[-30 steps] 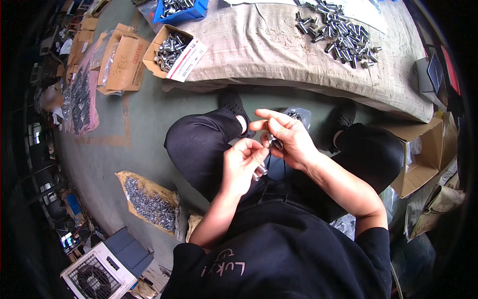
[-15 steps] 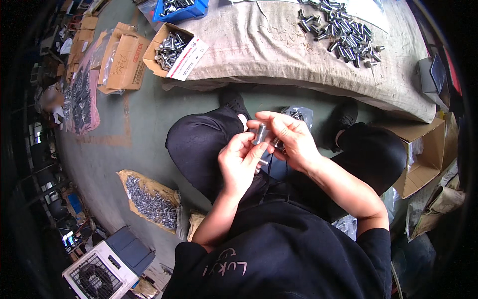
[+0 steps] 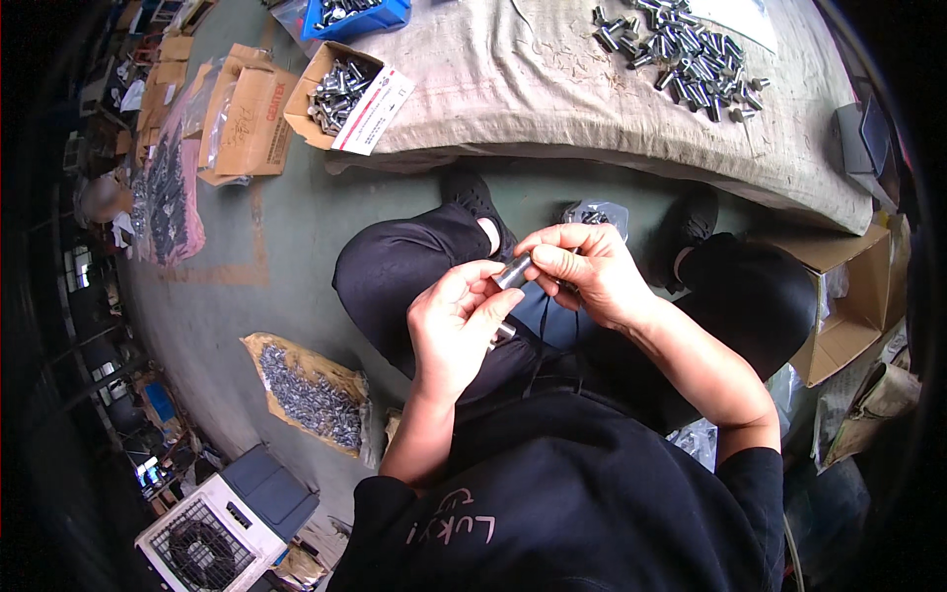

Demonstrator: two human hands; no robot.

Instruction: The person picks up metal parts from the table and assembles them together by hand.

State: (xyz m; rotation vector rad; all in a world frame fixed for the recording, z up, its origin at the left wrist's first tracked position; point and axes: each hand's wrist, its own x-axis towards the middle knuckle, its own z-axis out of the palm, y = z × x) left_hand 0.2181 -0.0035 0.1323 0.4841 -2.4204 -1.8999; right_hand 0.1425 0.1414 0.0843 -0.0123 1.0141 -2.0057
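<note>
Here, off the near edge of the cloth-covered table (image 3: 493, 89), both hands meet on a steel cylinder (image 3: 514, 271)! The right hand (image 3: 597, 276) pinches its upper end between thumb and forefinger; the left hand's (image 3: 444, 331) fingertips press its lower end. Another steel piece (image 3: 503, 333), perhaps more, sits below the left thumb. A steel pile (image 3: 695, 59) lies toward the table's right edge, an open carton (image 3: 370, 123) at its near left corner.

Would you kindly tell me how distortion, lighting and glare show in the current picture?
Head view: the front edge of the cloth-covered surface looks bowed, as fisheye bending would make it; head view: darkness closes in along both side rims; head view: pale highlights lie on the metal piece between the left hand and right hand.
</note>
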